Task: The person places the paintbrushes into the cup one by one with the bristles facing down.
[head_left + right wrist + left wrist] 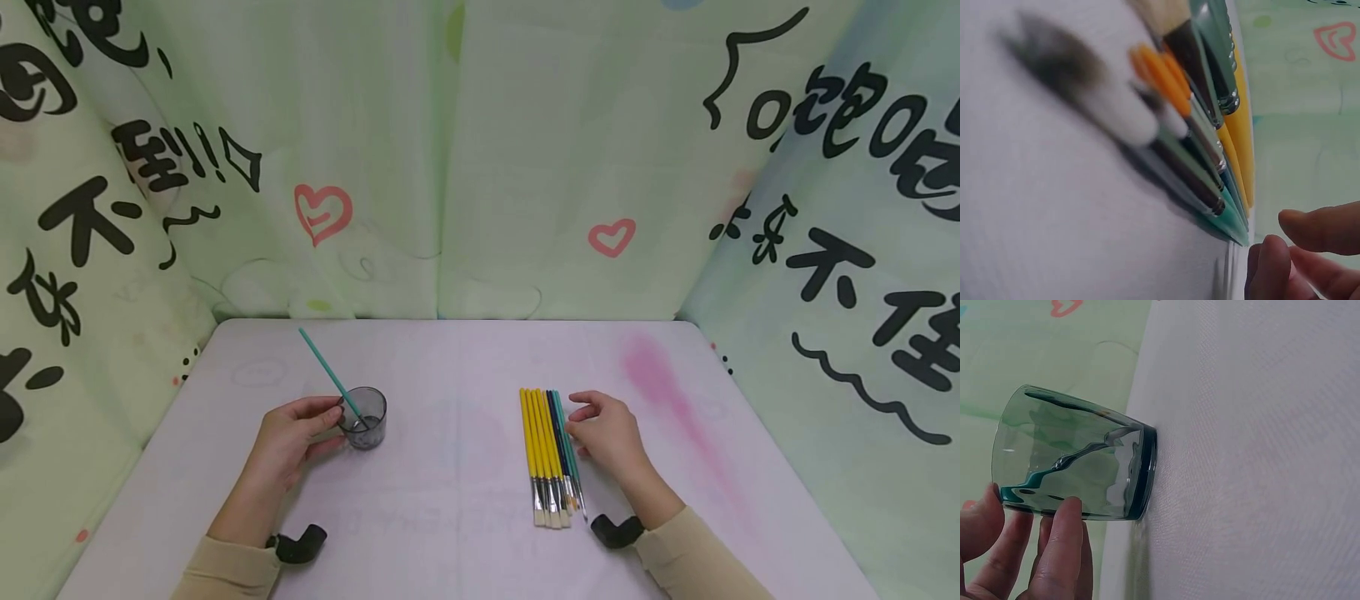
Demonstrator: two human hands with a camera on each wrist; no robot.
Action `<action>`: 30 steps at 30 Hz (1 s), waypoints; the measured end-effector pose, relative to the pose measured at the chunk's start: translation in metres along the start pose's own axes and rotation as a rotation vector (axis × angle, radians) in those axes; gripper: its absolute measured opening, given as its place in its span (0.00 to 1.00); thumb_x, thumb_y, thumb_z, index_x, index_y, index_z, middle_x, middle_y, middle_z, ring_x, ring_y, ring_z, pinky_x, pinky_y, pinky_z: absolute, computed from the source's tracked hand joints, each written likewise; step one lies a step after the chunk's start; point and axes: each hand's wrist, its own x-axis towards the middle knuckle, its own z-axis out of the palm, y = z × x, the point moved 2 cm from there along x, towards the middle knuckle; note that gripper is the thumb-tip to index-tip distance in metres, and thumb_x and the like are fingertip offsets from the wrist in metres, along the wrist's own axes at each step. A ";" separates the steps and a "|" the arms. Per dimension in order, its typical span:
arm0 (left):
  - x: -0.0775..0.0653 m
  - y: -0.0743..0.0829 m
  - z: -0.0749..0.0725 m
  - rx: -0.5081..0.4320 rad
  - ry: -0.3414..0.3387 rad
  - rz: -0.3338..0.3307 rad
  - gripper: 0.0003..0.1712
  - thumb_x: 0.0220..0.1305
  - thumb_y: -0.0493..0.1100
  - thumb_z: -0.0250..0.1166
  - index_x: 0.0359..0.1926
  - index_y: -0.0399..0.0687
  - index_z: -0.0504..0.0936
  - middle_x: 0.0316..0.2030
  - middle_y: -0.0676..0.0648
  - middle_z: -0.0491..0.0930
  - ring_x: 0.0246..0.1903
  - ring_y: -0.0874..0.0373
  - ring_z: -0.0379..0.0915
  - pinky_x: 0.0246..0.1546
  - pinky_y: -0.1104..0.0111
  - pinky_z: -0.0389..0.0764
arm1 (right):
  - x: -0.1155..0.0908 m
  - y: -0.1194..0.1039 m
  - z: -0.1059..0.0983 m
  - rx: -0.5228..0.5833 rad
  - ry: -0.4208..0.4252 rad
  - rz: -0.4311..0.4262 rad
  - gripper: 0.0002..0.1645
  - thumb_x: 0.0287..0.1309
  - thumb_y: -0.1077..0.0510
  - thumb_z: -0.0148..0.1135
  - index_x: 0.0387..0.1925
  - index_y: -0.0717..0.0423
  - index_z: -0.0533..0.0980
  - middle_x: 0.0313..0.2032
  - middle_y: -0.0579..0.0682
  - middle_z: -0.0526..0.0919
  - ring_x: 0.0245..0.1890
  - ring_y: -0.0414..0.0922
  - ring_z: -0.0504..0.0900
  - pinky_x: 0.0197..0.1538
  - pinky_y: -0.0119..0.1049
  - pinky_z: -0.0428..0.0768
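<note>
Head view: Locate the tinted glass (pixel 374 435), standing upright on the left half of the desk (pixel 457 542), with a teal rod (pixel 322 359) leaning out past its rim. Note the left hand (pixel 296 440), gripping the glass from its left side; cannot confirm contact with the rod. Find the paintbrushes (pixel 543 442) side by side, right of centre: yellow handles, then dark, then teal. Note the right hand (pixel 609 435) just beside the teal handles (pixel 570 450), fingers loosely bent, holding nothing. Treat handles as likely light, stiff and prone to roll; take hold at mid-handle, approaching from the right. Expect crowding from neighbouring handles on the left.

Left wrist view: Treat the glass as probably hard, smooth, slippery if wet, and breakable. Support around the wall; avoid knocking the rod.

Right wrist view: See thumb and fingers parted near the handle ends. Guard the nearest bristles (pixel 1063 59), blurred and probably soft, against crushing.
</note>
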 end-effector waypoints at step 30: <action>0.001 0.000 0.001 -0.012 0.004 -0.009 0.22 0.75 0.35 0.69 0.65 0.32 0.81 0.43 0.55 0.88 0.45 0.63 0.87 0.49 0.64 0.94 | 0.019 -0.006 0.007 -0.326 -0.101 -0.009 0.28 0.55 0.64 0.68 0.60 0.60 0.81 0.28 0.51 0.81 0.19 0.43 0.77 0.23 0.31 0.74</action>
